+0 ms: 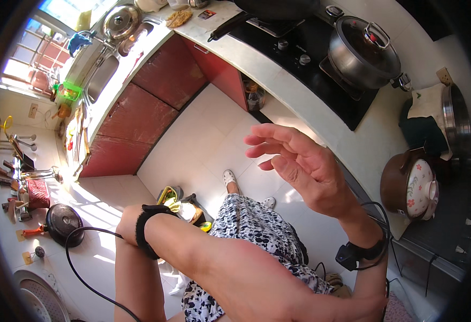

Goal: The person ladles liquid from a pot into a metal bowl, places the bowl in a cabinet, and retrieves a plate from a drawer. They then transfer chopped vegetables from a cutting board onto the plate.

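Observation:
My right hand (300,169) is raised over the floor beside the counter edge. Its fingers are loosely curved and parted from the thumb, with nothing between them. A black wristband with a small device (350,255) and cable circles that wrist. My left arm is bent across the bottom of the picture, with a black strap (147,231) close to the bend. At the lower right my left hand (344,308) appears to lie across my right forearm; its fingers are not clearly visible.
A black gas hob (292,50) bears a lidded steel pot (358,52) and a dark pan (277,6). Right of it stands a brown casserole (396,187) with a floral lid. Red cabinets (139,112) run below the sink (102,78). A frying pan (64,225) hangs at left.

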Demonstrator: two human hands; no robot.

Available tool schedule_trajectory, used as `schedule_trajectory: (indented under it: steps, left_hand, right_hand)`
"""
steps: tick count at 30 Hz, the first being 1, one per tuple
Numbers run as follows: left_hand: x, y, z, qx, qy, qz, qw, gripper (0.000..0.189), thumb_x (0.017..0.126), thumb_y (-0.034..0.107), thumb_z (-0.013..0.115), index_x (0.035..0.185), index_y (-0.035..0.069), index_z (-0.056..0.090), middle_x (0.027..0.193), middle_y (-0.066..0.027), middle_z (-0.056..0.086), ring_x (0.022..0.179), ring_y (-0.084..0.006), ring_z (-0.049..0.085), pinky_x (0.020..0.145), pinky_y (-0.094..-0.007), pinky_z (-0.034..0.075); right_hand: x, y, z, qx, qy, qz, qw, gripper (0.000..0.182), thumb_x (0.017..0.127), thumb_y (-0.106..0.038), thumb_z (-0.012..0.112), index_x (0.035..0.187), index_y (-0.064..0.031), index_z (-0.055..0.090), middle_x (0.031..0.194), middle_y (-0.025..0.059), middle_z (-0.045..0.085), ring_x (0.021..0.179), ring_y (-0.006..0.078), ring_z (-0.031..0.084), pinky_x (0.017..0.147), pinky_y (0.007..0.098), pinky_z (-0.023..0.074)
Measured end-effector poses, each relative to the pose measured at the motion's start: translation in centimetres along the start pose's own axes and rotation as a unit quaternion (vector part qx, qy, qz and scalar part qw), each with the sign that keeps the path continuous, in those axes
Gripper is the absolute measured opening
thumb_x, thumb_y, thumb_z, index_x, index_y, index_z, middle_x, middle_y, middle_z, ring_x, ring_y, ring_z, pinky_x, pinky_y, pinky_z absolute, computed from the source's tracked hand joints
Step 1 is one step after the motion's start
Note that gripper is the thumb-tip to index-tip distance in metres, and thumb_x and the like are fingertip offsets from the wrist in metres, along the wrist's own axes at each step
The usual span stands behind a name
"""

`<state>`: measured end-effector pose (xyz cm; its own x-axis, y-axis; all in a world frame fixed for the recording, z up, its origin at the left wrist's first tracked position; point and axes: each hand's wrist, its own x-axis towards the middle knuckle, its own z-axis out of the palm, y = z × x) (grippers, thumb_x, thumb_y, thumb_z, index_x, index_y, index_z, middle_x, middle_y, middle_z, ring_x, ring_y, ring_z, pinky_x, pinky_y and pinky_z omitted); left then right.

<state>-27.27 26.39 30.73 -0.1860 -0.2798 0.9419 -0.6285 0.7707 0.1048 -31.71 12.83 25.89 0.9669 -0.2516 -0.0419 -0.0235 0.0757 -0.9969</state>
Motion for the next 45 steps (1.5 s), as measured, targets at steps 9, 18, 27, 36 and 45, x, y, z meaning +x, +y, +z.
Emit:
schedule_trajectory:
  steps: [9, 18, 27, 36, 45]
  left_hand:
    - [-5.0, -3.7, -15.5, 0.110, -0.057, 0.038, 0.992, 0.024, 0.089, 0.002, 0.053, 0.107, -0.007, 0.066, 0.126, -0.0134, 0.060, 0.119, -0.0189, 0.055, 0.096, -0.0316, 0.049]
    - [-14.1, -4.7, -32.4, 0.022, -0.076, -0.297, 0.952, 0.026, 0.085, -0.004, 0.053, 0.107, -0.001, 0.066, 0.116, -0.0140, 0.065, 0.112, -0.0291, 0.061, 0.091, -0.0354, 0.051]
    - [-30.3, -5.6, -28.3, -0.099, -0.160, -0.607, 0.772, 0.029, 0.077, -0.002, 0.055, 0.105, 0.000, 0.061, 0.108, -0.0184, 0.062, 0.102, -0.0333, 0.058, 0.085, -0.0408, 0.050]
    - [-31.9, -5.6, -26.0, -0.058, 0.002, -0.649, 0.758, 0.012, 0.084, 0.003, 0.054, 0.093, 0.000, 0.061, 0.099, -0.0197, 0.062, 0.094, -0.0366, 0.058, 0.083, -0.0412, 0.048]
    - [-30.5, -8.1, -24.5, -0.062, 0.083, -0.681, 0.725, 0.025, 0.096, 0.013, 0.050, 0.117, 0.001, 0.056, 0.114, -0.0172, 0.061, 0.105, -0.0322, 0.058, 0.093, -0.0396, 0.044]
  right_hand:
    - [13.8, 3.1, 10.5, 0.018, -0.168, -0.003, 0.986, 0.037, 0.096, -0.002, 0.045, 0.133, 0.0052, 0.043, 0.122, 0.0187, 0.058, 0.113, 0.0223, 0.058, 0.096, 0.0320, 0.0481]
    - [26.7, 4.7, 18.5, 0.019, -0.242, -0.001, 0.970, 0.047, 0.101, -0.020, 0.045, 0.142, 0.0006, 0.035, 0.137, 0.0164, 0.050, 0.128, 0.0237, 0.047, 0.105, 0.0351, 0.0378]
    - [29.9, 9.2, 27.3, -0.285, -0.510, -0.139, 0.799, 0.066, 0.096, -0.044, 0.047, 0.142, 0.0010, 0.031, 0.138, 0.0257, 0.044, 0.127, 0.0410, 0.043, 0.105, 0.0436, 0.0356]
    - [30.5, 10.6, 24.4, -0.316, -0.555, -0.048, 0.768, 0.066, 0.096, -0.045, 0.043, 0.144, -0.0007, 0.031, 0.133, 0.0253, 0.050, 0.121, 0.0406, 0.049, 0.102, 0.0434, 0.0380]
    - [30.9, 12.5, 15.9, -0.337, -0.454, -0.007, 0.825, 0.055, 0.099, -0.034, 0.045, 0.141, -0.0002, 0.036, 0.130, 0.0240, 0.053, 0.119, 0.0385, 0.052, 0.100, 0.0398, 0.0406]
